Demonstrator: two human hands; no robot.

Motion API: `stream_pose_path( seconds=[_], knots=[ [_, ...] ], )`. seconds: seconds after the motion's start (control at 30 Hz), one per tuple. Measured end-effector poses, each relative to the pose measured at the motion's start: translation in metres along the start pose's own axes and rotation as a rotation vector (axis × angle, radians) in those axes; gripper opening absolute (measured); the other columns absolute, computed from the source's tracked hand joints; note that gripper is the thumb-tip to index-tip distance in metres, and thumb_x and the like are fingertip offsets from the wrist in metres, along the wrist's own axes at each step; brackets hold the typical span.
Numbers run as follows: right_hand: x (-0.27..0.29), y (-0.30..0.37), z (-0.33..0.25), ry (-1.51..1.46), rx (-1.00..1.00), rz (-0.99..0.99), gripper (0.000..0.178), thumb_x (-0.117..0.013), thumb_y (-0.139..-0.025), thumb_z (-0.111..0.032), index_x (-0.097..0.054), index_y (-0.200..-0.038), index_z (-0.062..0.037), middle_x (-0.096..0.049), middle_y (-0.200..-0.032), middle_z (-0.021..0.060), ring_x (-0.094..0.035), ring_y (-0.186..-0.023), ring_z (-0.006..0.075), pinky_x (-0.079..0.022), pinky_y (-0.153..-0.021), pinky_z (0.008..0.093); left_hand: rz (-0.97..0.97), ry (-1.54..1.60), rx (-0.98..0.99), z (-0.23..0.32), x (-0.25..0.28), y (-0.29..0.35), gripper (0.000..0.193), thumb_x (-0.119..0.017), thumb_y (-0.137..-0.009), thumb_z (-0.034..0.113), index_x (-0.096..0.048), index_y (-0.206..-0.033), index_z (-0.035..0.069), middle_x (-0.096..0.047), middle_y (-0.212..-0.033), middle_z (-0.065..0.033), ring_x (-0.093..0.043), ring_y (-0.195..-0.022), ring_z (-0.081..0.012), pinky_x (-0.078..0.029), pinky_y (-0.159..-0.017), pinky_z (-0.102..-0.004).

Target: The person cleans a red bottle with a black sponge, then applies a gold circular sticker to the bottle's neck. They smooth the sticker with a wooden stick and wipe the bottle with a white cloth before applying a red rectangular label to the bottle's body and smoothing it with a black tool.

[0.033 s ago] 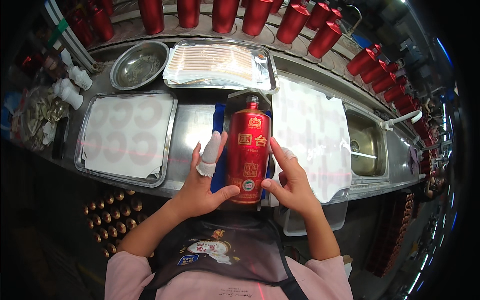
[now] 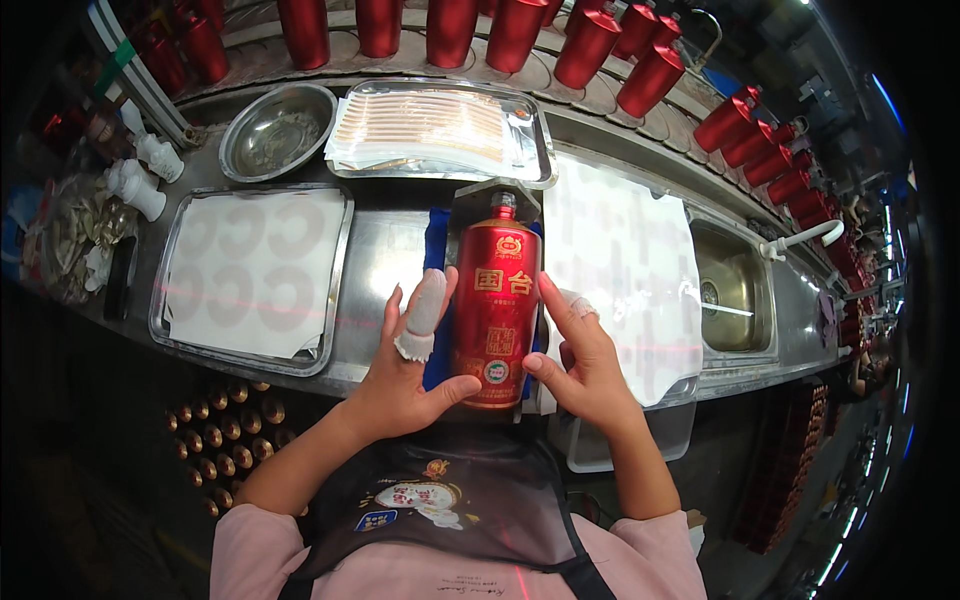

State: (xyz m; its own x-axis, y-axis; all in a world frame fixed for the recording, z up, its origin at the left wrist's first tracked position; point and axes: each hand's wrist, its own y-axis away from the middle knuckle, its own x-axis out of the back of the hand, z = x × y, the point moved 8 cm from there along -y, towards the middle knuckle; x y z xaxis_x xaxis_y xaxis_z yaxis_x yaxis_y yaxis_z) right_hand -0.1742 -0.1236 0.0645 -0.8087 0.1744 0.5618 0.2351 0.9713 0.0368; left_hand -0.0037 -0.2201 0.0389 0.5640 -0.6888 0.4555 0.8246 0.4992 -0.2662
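A glossy red bottle (image 2: pixel 498 310) with gold print and a bare metallic neck lies neck-away in front of me, in a holder with blue padding (image 2: pixel 436 370) beside it. Along its left side is my left hand (image 2: pixel 410 360), open with fingers spread. That thumb touches the bottle's lower left edge, and one finger wears a white finger cot (image 2: pixel 424 315). My right hand (image 2: pixel 585 365) is open at the right side, its index fingertip and thumb against the bottle. A white covering shows on another of its fingers; the remaining fingers are partly hidden.
At left, a metal tray (image 2: pixel 340 270) holds a sheet of C-shaped stickers. Behind stand a steel bowl (image 2: pixel 235 135) and a tray (image 2: pixel 548 150) of strips. A white sheet (image 2: pixel 640 270) lies at right, beside a sink (image 2: pixel 765 310). Red bottles (image 2: pixel 510 35) line a conveyor.
Very little differs. The fingers of my left hand have shifted slightly, and the bottle's print sits a touch farther left. My right hand has hardly moved.
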Motion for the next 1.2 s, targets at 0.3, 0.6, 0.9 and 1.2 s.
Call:
stream_pose_path(
  seconds=[0.3,0.6,0.9,1.2],
  knots=[
    [0.0,-0.022,-0.022,0.315,0.006,0.039,0.068,-0.074,-0.09,-0.044,-0.049,-0.152,-0.0385,-0.053,-0.137,0.0268,-0.069,-0.099,0.0417,-0.059,-0.081,0.0447,-0.076,-0.109,-0.097,0.01,-0.009,-0.006,0.09,-0.07,-0.094,0.038,-0.02,-0.164,0.01,-0.032,-0.167,-0.0121,-0.015,-0.157,-0.0379,-0.003,-0.119,-0.0681],
    [-0.002,-0.02,-0.023,0.311,0.005,0.008,0.071,-0.074,-0.089,-0.046,-0.045,-0.154,-0.0394,-0.05,-0.139,0.0288,-0.067,-0.105,0.0448,-0.057,-0.086,0.0474,-0.065,-0.088,-0.124,0.005,-0.009,-0.002,0.092,-0.069,-0.096,0.039,-0.015,-0.165,0.012,-0.033,-0.166,-0.013,-0.015,-0.157,-0.0381,-0.002,-0.12,-0.0684],
    [-0.009,-0.019,-0.022,0.331,-0.007,-0.008,0.073,-0.073,-0.089,-0.047,-0.043,-0.155,-0.0395,-0.049,-0.14,0.0311,-0.065,-0.107,0.0469,-0.057,-0.087,0.0488,-0.085,-0.008,-0.086,-0.011,-0.013,-0.002,0.091,-0.063,-0.099,0.044,-0.009,-0.166,0.015,-0.028,-0.168,-0.0143,-0.012,-0.158,-0.0386,0.002,-0.122,-0.0633],
    [-0.006,-0.015,-0.022,0.28,-0.04,-0.006,0.076,-0.075,-0.087,-0.046,-0.043,-0.155,-0.0389,-0.049,-0.14,0.0291,-0.065,-0.109,0.0449,-0.057,-0.088,0.0469,-0.073,0.196,0.003,-0.021,-0.013,0.0,0.097,-0.059,-0.101,0.044,0.005,-0.166,0.01,-0.007,-0.173,-0.0182,-0.005,-0.16,-0.0342,0.008,-0.123,-0.0566]
  ],
)
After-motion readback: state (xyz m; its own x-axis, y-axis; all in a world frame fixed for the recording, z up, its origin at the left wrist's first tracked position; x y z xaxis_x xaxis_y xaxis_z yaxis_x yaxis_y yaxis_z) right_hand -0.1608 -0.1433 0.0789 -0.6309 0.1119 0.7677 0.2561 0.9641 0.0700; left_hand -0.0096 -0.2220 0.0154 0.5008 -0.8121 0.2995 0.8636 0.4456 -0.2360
